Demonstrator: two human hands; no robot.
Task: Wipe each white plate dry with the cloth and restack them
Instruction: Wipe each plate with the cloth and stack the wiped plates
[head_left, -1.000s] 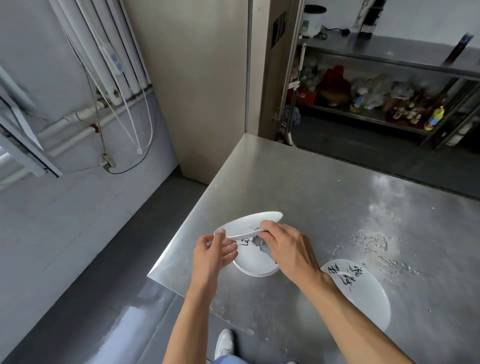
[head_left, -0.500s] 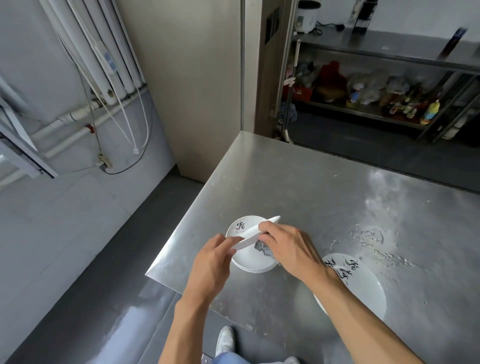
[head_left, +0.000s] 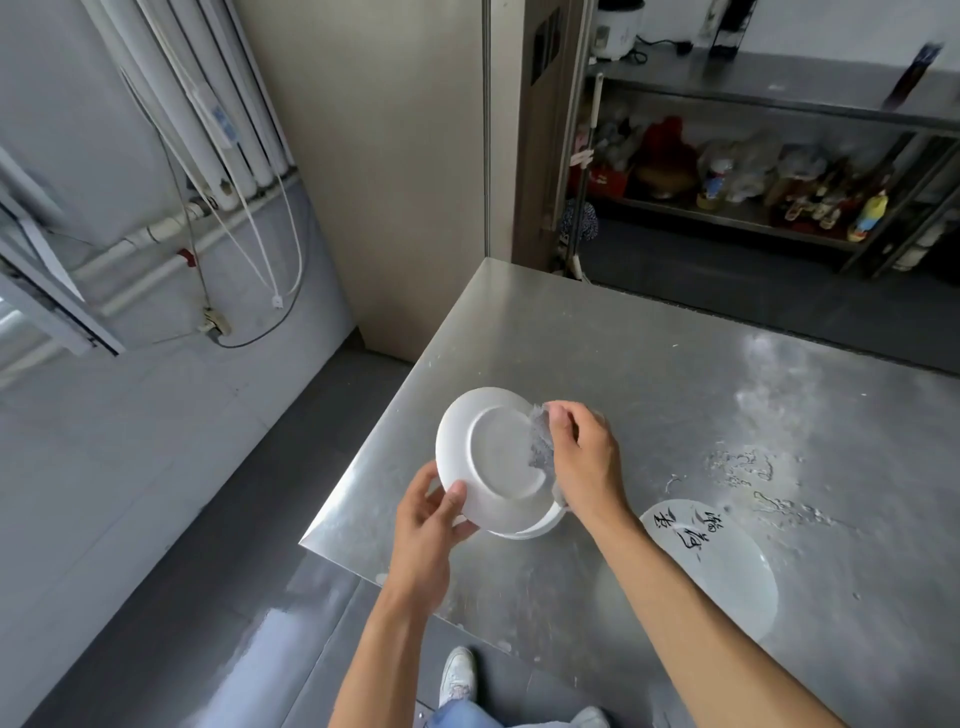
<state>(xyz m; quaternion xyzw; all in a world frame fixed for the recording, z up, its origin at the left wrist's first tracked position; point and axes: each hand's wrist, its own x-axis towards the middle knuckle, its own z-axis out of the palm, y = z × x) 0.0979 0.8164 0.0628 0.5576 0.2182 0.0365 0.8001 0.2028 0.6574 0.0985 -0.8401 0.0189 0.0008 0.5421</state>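
Note:
A white plate (head_left: 493, 457) is held tilted above the table corner, its underside and foot ring facing me. My left hand (head_left: 431, 525) grips its lower left rim, thumb on the back. My right hand (head_left: 584, 457) presses a grey cloth (head_left: 540, 447) against the plate's right edge. Just under it a sliver of another white plate (head_left: 540, 527) shows on the table. A third white plate (head_left: 727, 566) with black brush writing lies flat on the table to the right.
The steel table (head_left: 649, 374) has its left corner and front edge close to my hands, with water smears (head_left: 748, 473) beyond the right plate. A shelf rack with bottles (head_left: 779, 197) stands behind the table. Floor and my shoe (head_left: 457, 675) are below.
The held plate has been turned over from edge-on to underside up. The cloth hand has moved from below the plate to its right rim.

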